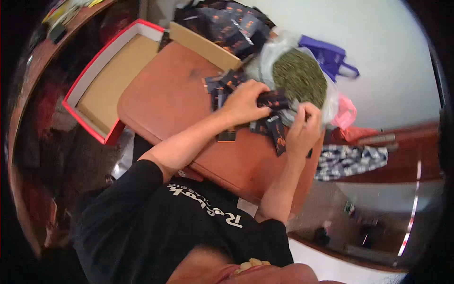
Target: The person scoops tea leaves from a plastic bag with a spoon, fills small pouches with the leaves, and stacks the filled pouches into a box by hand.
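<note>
My left hand (247,102) is closed around a small black packet (273,100) with orange print, held above the brown table. Close by on the right, my right hand (305,128) has its fingers pinched together beside the packet's end. What sits between those fingertips is too small to make out. Right behind both hands stands a clear plastic bag (267,59), its top open, full of dried green shredded herb (300,75). More black packets (276,135) lie on the table under and around my hands.
A brown table (161,90) spans the middle. At the left is a red-rimmed shallow box (101,85). A cardboard strip (205,46) fronts a heap of black packets (227,26). A purple bag (326,54), a pink bag (345,111) and checked cloth (352,161) lie right.
</note>
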Tool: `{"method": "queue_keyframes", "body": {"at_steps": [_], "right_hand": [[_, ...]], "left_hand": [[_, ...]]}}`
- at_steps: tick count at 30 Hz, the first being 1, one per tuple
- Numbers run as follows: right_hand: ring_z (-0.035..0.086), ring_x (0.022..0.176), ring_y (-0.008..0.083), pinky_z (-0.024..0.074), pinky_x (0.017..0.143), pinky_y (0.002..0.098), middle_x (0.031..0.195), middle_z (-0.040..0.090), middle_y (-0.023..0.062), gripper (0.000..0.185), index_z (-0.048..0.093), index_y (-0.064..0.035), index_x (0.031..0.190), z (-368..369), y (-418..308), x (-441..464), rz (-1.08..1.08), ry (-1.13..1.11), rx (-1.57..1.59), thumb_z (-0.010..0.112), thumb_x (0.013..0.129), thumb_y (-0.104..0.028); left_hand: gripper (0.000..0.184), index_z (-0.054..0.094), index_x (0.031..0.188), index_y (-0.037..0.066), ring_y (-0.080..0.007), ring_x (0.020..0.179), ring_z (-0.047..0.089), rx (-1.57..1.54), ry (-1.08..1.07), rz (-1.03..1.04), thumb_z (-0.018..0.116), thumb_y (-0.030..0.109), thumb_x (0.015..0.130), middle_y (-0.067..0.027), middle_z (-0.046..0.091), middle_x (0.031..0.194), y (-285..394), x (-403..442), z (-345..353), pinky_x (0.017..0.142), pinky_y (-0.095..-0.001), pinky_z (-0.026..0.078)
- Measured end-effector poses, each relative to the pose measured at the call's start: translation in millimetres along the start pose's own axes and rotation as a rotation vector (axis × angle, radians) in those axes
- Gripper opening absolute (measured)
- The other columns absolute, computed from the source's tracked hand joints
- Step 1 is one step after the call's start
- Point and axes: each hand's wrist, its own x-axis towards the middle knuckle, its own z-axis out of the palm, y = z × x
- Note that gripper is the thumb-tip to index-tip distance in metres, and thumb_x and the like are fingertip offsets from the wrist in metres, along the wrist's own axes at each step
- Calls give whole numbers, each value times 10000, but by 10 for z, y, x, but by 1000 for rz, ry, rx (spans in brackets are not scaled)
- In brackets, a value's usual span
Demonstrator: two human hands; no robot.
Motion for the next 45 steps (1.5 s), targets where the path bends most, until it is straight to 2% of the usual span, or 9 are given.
{"method": "queue_keyframes", "body": {"at_steps": [11, 17, 21, 24, 26, 28, 33, 37, 45], "right_hand": [[616, 957, 270, 496, 861, 357, 1065, 640, 143, 190, 617, 36, 1067, 69, 116, -189, -141, 75, -32, 490, 1011, -94], [534, 739, 124, 462, 624, 233, 960, 611, 67, 273, 594, -14, 1138, -38, 0, -133, 439, 475, 223, 479, 1042, -241], [483, 688, 101, 438, 608, 221, 860, 568, 43, 257, 588, -5, 1102, -113, 208, -177, 482, 561, 470, 483, 1031, -229], [478, 680, 106, 417, 584, 220, 821, 542, 41, 256, 573, 1, 1090, -147, 453, -272, 505, 587, 508, 488, 1036, -234], [477, 683, 112, 404, 575, 221, 835, 541, 43, 267, 570, 9, 1091, -209, 540, -356, 505, 554, 533, 492, 1037, -241], [463, 670, 120, 375, 556, 216, 826, 525, 39, 293, 578, 20, 1074, -128, 508, -349, 497, 601, 514, 508, 1032, -261], [452, 697, 115, 366, 574, 217, 833, 506, 38, 341, 592, 27, 1069, -119, 644, -358, 527, 555, 483, 519, 1027, -304], [467, 704, 136, 387, 607, 227, 922, 576, 62, 323, 592, 33, 1081, -82, 825, -391, 483, 504, 468, 521, 1026, -277], [493, 768, 150, 416, 657, 255, 1017, 591, 83, 289, 585, 26, 1100, -16, 787, -386, 566, 502, 388, 536, 1026, -249]], "left_hand": [[441, 618, 1075, 79, -379, 990, 556, -33, 28, -18, 745, 246, 687, -159, 564, 1016, 5, -52, 35, 848, -447, 481], [475, 585, 1103, 82, -380, 1007, 551, -82, 55, 26, 750, 233, 684, -151, 555, 1022, 87, -39, -55, 848, -457, 480], [514, 579, 1123, 61, -358, 1014, 547, -246, 241, 293, 772, 193, 665, -148, 559, 1058, 201, 39, -344, 878, -418, 462], [520, 596, 1145, 62, -244, 1036, 570, -308, 308, 216, 789, 167, 673, -91, 565, 1075, 213, 50, -985, 873, -358, 471], [591, 538, 1232, 53, -201, 1028, 594, -92, 426, 251, 788, 132, 702, -73, 570, 1135, -42, 73, -1505, 873, -346, 506], [494, 575, 1173, 36, -232, 1045, 578, -402, 456, 17, 762, 163, 733, -114, 536, 1153, -428, 134, -1979, 928, -366, 483], [520, 572, 1155, 17, -333, 998, 617, 395, 642, -61, 748, 284, 745, -184, 599, 1060, -2053, 278, -2955, 885, -406, 502], [507, 552, 1192, -1, -290, 1017, 613, 409, 477, -393, 758, 224, 788, -185, 584, 1121, -3053, 175, -3169, 886, -392, 513], [564, 569, 1192, 5, -357, 1091, 604, 319, 403, -446, 782, 294, 756, -210, 630, 1148, -3842, 334, -2964, 942, -417, 477]]}}
